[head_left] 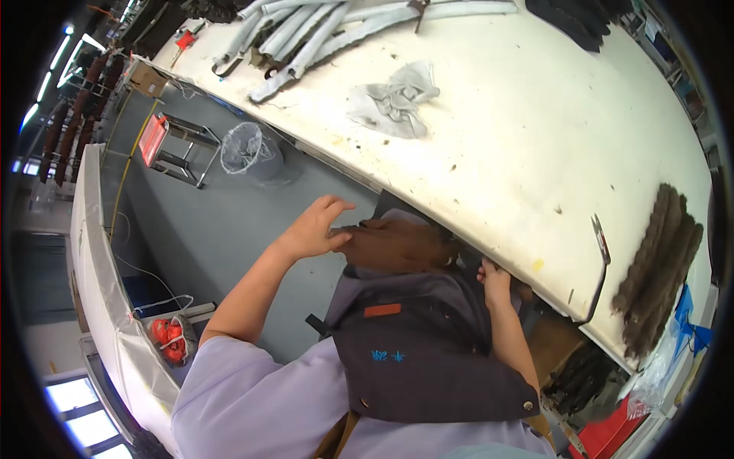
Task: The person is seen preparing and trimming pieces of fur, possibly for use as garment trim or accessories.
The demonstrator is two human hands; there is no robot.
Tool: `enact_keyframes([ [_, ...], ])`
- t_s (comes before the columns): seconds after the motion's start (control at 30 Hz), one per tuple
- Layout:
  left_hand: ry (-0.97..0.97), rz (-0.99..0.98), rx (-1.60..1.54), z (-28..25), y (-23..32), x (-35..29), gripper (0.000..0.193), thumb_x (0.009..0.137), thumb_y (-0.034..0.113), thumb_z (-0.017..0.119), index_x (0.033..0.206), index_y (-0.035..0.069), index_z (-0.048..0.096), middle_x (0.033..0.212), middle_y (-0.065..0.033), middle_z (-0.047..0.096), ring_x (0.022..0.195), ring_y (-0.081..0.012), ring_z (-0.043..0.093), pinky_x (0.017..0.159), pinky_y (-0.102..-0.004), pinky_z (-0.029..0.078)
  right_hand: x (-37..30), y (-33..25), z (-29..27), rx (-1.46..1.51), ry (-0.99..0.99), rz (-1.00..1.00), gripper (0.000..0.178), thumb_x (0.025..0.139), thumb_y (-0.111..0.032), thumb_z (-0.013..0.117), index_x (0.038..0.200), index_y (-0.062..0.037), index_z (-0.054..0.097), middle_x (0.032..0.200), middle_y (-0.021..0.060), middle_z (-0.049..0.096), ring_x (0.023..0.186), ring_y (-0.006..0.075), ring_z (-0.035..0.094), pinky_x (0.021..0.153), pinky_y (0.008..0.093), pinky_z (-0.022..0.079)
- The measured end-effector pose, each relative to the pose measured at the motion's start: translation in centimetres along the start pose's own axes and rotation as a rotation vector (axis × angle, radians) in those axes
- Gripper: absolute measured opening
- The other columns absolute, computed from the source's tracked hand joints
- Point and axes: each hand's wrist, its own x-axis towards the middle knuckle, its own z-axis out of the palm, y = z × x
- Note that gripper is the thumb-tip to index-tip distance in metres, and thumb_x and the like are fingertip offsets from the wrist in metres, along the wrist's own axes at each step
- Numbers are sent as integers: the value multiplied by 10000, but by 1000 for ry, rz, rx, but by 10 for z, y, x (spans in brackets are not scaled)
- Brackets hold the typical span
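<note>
Brown piece [405,245] looks mid-handling: off the worktable [505,145], low in front of the dark apron [451,382], just beside the worktable's near edge. Left hand [310,229]: thumb touching the piece's left end, fingers spread away from it. Right hand [495,281]: fingers curled at the near edge, just past the piece's right end; can't tell from where I'm standing whether it pinches anything. Done: piece is in position between the hands, all I can confirm. Left: probably most of the handwork, but the underside is hidden, so low confidence. Snips [601,239] sit near the near edge toward the right end, in neither hand. Dark fur strips [659,268] lie together at the right end; can't say if finished or waiting. Pale strips [306,38] heaped toward the left end, crumpled pale cloth [397,99] near them.
</note>
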Motion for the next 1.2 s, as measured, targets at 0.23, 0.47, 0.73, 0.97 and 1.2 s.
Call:
enact_keyframes([
  [0.23,400,100,-183,-77,6,123,97,779,18,556,871,8,587,806,-107,589,722,-202,588,662,-287,466,-43,-9,0,-50,-184,-138,210,848,-163,551,1006,-28,531,802,9,540,670,70,489,578,208,424],
  [0.47,523,-161,625,-94,-110,241,268,781,147,523,1032,56,498,981,-154,533,956,-325,516,792,-403,437,-55,-13,6,-95,-276,-184,183,855,-138,521,987,-11,533,791,13,564,669,56,488,609,189,401],
  [0.73,226,-102,123,-137,-19,215,312,853,271,506,1015,5,506,837,-140,583,799,-251,572,714,-365,443,-78,-38,-3,-166,-249,-248,173,841,-105,547,977,2,543,793,11,561,690,55,485,635,194,407],
  [0.97,36,-58,-1331,-126,121,127,278,873,227,512,1038,10,461,837,-64,540,775,-157,540,711,-271,466,-110,-138,26,-145,-571,-579,270,817,-83,582,1059,10,509,885,37,556,785,86,510,700,214,414],
  [1.2,29,2,-1927,-37,191,92,174,874,194,502,995,75,463,863,-43,519,861,-192,519,789,-349,435,-136,-164,47,240,-638,-524,404,808,-90,603,1147,5,403,1019,54,521,905,100,496,777,232,394],
])
